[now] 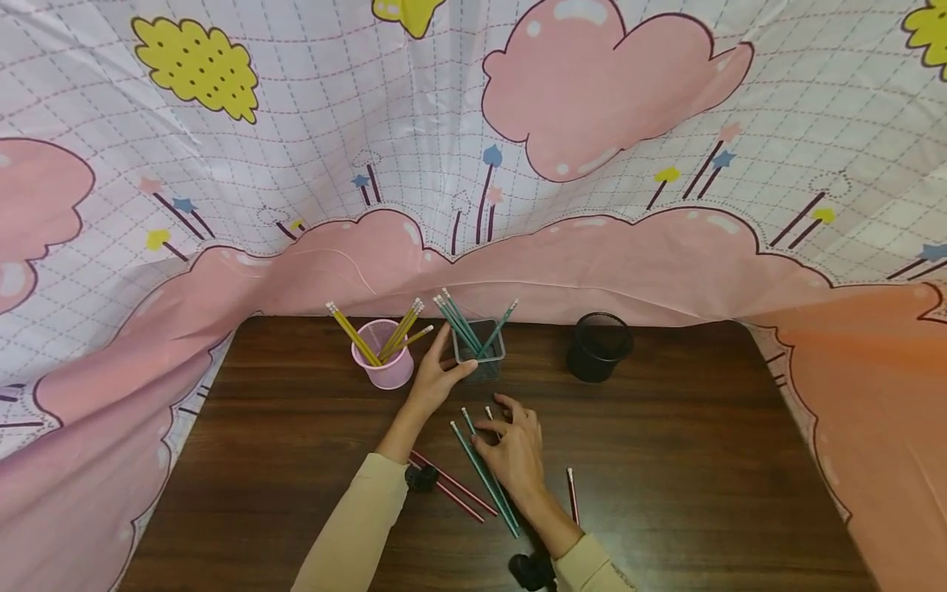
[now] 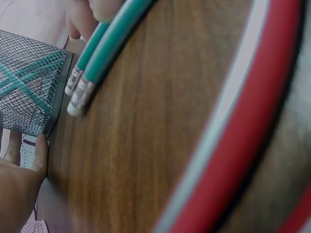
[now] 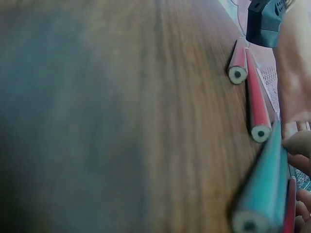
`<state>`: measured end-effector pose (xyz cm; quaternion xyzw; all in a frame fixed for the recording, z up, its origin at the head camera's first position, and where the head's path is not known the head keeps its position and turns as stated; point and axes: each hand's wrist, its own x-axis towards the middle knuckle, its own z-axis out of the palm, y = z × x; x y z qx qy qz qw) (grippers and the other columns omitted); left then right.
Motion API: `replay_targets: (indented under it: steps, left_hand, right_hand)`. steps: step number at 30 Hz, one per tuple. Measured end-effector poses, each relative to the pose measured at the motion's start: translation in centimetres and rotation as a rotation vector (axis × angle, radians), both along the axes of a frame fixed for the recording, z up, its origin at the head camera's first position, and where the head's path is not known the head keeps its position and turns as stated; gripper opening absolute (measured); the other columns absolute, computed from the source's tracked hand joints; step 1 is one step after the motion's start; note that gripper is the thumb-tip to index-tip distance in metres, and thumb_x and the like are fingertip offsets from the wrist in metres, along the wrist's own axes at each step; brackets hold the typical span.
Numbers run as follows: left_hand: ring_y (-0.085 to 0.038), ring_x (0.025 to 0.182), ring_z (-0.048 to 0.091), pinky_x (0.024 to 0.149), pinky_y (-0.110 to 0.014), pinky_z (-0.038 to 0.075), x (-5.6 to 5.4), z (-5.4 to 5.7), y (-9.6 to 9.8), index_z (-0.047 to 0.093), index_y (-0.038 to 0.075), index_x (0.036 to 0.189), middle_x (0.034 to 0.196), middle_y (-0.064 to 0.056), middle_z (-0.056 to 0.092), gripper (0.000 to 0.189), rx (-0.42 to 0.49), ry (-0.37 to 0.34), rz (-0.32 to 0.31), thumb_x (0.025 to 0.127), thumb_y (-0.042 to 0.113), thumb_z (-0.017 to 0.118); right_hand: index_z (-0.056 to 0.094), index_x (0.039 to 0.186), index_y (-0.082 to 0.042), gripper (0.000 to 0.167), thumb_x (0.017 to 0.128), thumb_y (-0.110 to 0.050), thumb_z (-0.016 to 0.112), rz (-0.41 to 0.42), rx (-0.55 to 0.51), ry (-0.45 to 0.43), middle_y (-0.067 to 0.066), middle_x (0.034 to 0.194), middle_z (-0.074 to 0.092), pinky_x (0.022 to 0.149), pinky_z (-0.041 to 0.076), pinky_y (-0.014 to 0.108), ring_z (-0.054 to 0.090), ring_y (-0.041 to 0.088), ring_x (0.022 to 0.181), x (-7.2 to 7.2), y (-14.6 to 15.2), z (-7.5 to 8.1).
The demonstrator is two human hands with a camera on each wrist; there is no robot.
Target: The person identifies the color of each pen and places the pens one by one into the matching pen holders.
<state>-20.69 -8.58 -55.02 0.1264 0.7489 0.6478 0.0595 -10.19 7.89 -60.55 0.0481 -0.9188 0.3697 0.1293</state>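
Note:
My left hand (image 1: 431, 385) holds a square dark mesh pencil holder (image 1: 486, 368), thumb at its front rim and fingers along its left side. Several green pencils (image 1: 457, 322) lean in that holder, eraser ends up. My right hand (image 1: 518, 450) is over two green pencils (image 1: 482, 470) lying on the table, thumb and forefinger apart beside them. In the left wrist view, fingertips are right at these green pencils (image 2: 109, 53), whose white erasers point toward the holder. Unsharpened ends of the green pencils (image 3: 260, 194) show in the right wrist view. Another pencil runs partly hidden under the right hand.
Left of the holder stands a pink mesh cup (image 1: 390, 374) with several yellow pencils (image 1: 399, 331). A round black cup (image 1: 598, 349) stands to the right. Two red pencils (image 1: 459, 491) lie by the left forearm, and another red pencil (image 1: 573, 493) lies right of the right wrist.

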Motion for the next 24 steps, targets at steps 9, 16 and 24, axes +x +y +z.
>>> replay_targets:
  steps: [9,16,24]
  left_hand:
    - [-0.036,0.147,0.025,0.111,-0.052,0.036,-0.1,0.0,0.0,0.013,0.008,0.159,0.162,-0.021,0.018,0.090,-0.001,-0.001,-0.011,0.092,0.019,0.072]
    - [-0.039,0.146,0.025,0.111,-0.055,0.035,-0.1,-0.2,0.1,0.013,0.006,0.159,0.162,-0.022,0.018,0.090,0.022,0.020,-0.017,0.092,0.015,0.071]
    - [-0.037,0.147,0.024,0.111,-0.056,0.035,-0.5,-1.0,0.2,0.012,0.007,0.159,0.162,-0.021,0.017,0.090,0.018,0.013,-0.010,0.092,0.016,0.072]
  right_hand:
    - [0.082,0.084,-0.018,0.014,0.072,-0.020,0.089,-0.012,0.051,0.081,0.002,0.135,0.061,0.080,0.042,0.040,0.054,0.026,0.104,-0.1,-0.1,-0.1]
    - [0.082,0.078,-0.017,0.011,0.070,-0.018,0.089,-0.038,0.051,0.138,-0.001,0.130,0.065,0.076,0.043,0.038,0.057,0.025,0.099,-0.2,-0.4,0.0]
    - [0.081,0.079,-0.016,0.007,0.075,-0.017,0.087,-0.082,-0.142,0.005,-0.001,0.121,0.069,0.085,0.046,0.045,0.061,0.024,0.103,-0.5,-0.1,0.9]
